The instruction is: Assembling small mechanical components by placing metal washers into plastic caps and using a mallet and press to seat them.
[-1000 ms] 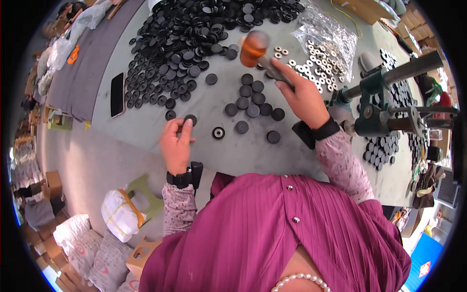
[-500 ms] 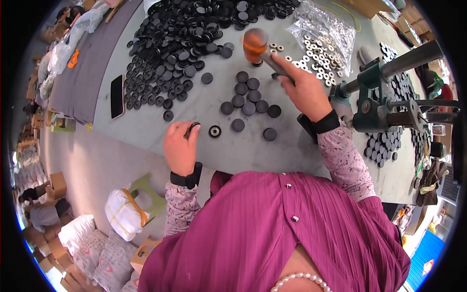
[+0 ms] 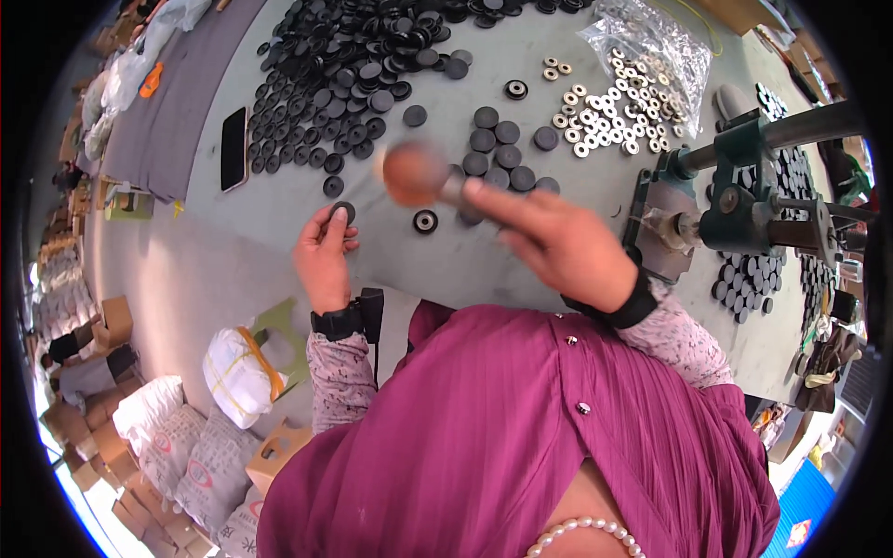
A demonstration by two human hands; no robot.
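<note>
In my left hand (image 3: 323, 265), a black round cap (image 3: 344, 213) is pinched between thumb and fingers, just off the table's near-left edge. My right hand (image 3: 575, 246) grips a mallet by its dark handle. The orange-brown mallet head (image 3: 409, 174) is smeared by motion and hangs over the table, right of my left hand. Just below the head lies a cap with a pale ring in its centre (image 3: 425, 221). Farther off sits another ringed cap (image 3: 515, 89). A cluster of black caps (image 3: 507, 156) lies face up, partly hidden by the mallet and my right hand.
A large heap of black caps (image 3: 372, 70) covers the far left of the table. Pale metal rings (image 3: 586, 116) spill from a clear plastic bag (image 3: 642, 33). A green hand press (image 3: 739, 214) stands at right, with more caps (image 3: 749, 279) beside it. A phone (image 3: 234, 149) lies at left.
My right hand has swung the mallet nearer and to the left, away from the far ringed cap. My left hand still holds its cap, now turned flatter. The whole view has shifted slightly.
</note>
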